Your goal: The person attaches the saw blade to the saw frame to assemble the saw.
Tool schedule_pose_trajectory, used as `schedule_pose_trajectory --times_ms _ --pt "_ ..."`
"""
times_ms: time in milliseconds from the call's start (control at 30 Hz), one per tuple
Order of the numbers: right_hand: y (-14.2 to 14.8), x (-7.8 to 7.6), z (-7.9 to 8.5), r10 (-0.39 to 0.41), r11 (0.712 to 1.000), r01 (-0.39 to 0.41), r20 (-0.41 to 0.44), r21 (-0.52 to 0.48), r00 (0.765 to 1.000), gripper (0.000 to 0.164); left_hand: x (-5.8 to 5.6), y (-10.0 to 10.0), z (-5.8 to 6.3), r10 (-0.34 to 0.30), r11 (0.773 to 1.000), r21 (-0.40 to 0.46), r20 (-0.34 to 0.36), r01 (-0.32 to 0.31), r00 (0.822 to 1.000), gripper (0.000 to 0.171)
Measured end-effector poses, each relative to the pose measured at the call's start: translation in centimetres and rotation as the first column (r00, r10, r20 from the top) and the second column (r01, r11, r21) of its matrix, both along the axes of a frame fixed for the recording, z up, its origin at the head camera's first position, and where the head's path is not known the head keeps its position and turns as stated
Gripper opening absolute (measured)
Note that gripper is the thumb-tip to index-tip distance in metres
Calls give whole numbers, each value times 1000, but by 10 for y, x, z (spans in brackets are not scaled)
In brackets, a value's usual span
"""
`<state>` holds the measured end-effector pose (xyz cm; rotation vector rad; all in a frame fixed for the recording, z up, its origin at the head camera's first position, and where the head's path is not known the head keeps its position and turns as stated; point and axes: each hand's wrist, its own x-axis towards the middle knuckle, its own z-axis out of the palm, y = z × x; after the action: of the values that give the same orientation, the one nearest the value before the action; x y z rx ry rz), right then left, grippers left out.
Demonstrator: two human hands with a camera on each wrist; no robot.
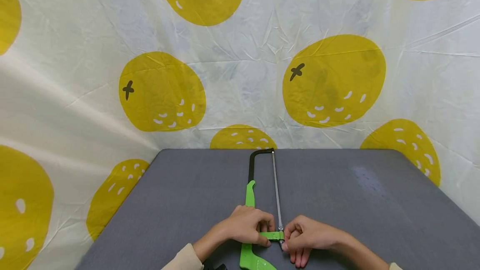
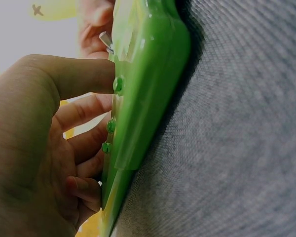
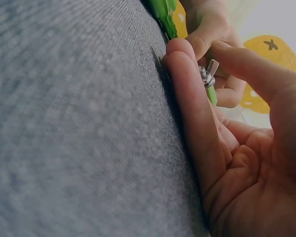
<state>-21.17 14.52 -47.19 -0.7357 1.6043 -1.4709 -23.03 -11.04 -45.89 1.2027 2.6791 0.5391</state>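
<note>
A hacksaw (image 1: 250,195) with a green handle and black front frame lies on the grey table, blade side to the right. Its thin metal blade (image 1: 276,191) runs from the far end of the frame to a green crosspiece (image 1: 273,236). My left hand (image 1: 249,224) holds the saw around this crosspiece, thumb on the near side. At the crosspiece's right end, the thumb and curled fingers of my right hand (image 1: 309,234) pinch at a small metal wing nut (image 3: 211,71). Lower fingers (image 3: 192,103) of that hand lie along the cloth.
Grey cloth covers the table (image 1: 330,195). A pale curtain (image 1: 247,82) printed with yellow fruit hangs behind it and along the sides. Part of a small black object (image 1: 220,267) shows at the bottom edge near the left sleeve (image 1: 186,258).
</note>
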Motion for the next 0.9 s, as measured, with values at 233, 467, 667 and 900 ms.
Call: schedule_pose_trajectory --times_ms 233,467,667,900 --pt "-4 3 0 -52 998 52 -33 20 998 45 -1 0 0 -2 1000 2 10 2 1000 19" --pt "-8 7 1 -102 994 105 -64 38 993 49 0 0 1 -4 1000 3 18 4 1000 19" --pt "-7 7 4 -95 994 98 -60 52 994 36 0 1 1 -10 1000 0 11 10 1000 19" --pt "-4 4 3 -71 996 72 -22 50 997 28 0 2 1 -15 1000 -3 15 15 1000 18"
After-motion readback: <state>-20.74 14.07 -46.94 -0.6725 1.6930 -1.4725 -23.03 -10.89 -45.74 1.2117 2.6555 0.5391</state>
